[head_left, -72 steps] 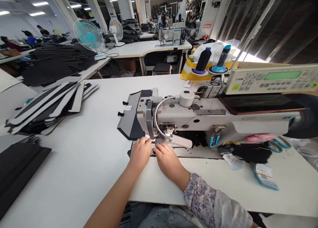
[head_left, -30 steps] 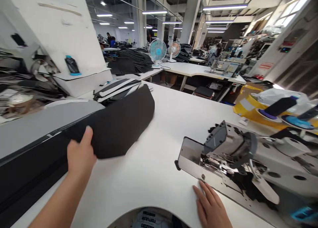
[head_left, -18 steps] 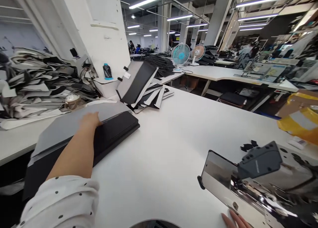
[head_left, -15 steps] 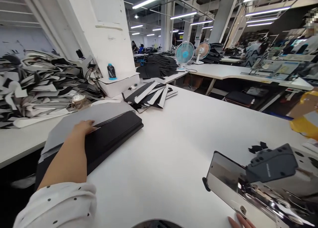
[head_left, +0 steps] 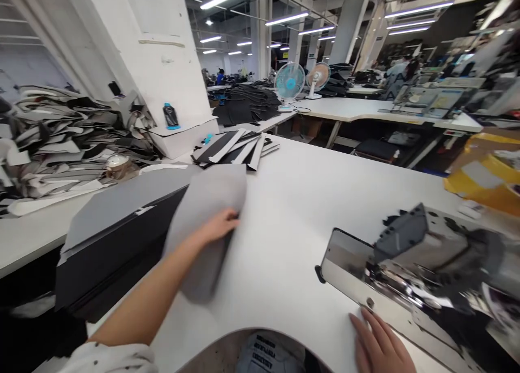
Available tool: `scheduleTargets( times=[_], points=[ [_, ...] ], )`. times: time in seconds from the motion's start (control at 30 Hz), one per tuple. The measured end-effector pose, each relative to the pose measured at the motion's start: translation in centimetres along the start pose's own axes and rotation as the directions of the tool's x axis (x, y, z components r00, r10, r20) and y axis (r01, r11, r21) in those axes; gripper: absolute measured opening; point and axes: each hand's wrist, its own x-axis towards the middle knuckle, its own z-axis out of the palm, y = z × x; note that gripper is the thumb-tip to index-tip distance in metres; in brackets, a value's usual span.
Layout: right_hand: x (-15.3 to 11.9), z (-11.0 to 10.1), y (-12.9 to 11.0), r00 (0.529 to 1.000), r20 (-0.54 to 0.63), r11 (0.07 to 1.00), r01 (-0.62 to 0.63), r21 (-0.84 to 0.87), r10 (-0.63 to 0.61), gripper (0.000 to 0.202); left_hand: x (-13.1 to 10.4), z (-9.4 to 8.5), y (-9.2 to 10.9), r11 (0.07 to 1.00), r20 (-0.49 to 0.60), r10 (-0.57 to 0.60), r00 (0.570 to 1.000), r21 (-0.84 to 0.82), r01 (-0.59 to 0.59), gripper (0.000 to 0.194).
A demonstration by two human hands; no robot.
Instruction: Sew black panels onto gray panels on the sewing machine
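Observation:
My left hand (head_left: 221, 224) grips the right edge of a grey fabric panel (head_left: 203, 200), thumb and fingers closed over it; the panel is smeared by motion and shows a dark underside along that edge. To its left lies a stack of grey and black panels (head_left: 117, 254) on the white table (head_left: 284, 221). My right hand (head_left: 377, 343) rests with fingers stretched out on the table at the front edge of the sewing machine's metal bed (head_left: 349, 281), holding nothing. The sewing machine (head_left: 410, 264) stands just beyond that hand.
Strips of black and white material (head_left: 239, 145) lie at the table's far end. A heap of offcuts (head_left: 60, 140) covers the left bench. A yellow bag (head_left: 487, 167) sits far right. Two fans (head_left: 290, 83) stand behind. The near table edge curves inward at a cut-out (head_left: 211, 351).
My left hand has moved right from the stack, bringing a grey panel with it over the table. My right hand has come further into view beside the machine. The view has shifted right.

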Motion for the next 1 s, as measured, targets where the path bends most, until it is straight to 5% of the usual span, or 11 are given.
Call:
scheduleTargets(
  times=[0.07,0.2,0.33,0.43,0.6,0.73,0.9,1.0],
  points=[
    [1.0,-1.3,-1.3,0.996,0.042,0.996,-0.083,0.018,0.082,0.036,-0.2,6.6,3.1,0.993,0.289,0.114,0.95,-0.005,-0.118,0.02],
    [3.7,-4.2,-3.0,0.971,0.138,0.961,-0.217,0.17,0.194,0.05,-0.8,18.6,11.0,0.94,0.299,0.254,0.92,0.149,-0.308,0.016],
    [5.8,-6.0,-2.2,0.964,0.264,0.953,-0.107,0.284,0.029,0.052,-0.5,24.2,16.8,0.893,0.272,0.324,0.906,0.227,-0.387,0.021],
    [6.2,-5.9,-0.4,0.956,0.294,0.95,-0.072,0.304,-0.022,0.038,-1.8,24.8,17.7,0.847,0.27,0.46,0.846,0.152,-0.509,0.032],
    [6.0,-4.3,2.5,0.935,0.309,0.928,-0.261,0.266,0.174,0.037,-7.7,23.4,14.4,0.701,0.277,0.669,0.69,0.074,-0.709,0.038],
    [5.5,-4.3,3.0,0.925,0.284,0.884,-0.34,0.322,0.252,0.039,-9.4,23.5,12.9,0.662,0.295,0.673,0.679,0.17,-0.73,0.021],
    [4.0,-5.7,2.8,0.884,0.291,0.834,-0.451,0.317,0.367,0.012,-8.1,23.5,13.9,0.627,0.348,0.684,0.641,0.168,-0.761,0.023],
    [3.8,-6.0,3.0,0.878,0.305,0.835,-0.457,0.306,0.369,0.017,-7.7,23.3,14.6,0.648,0.371,0.658,0.655,0.164,-0.744,0.023]
  ],
)
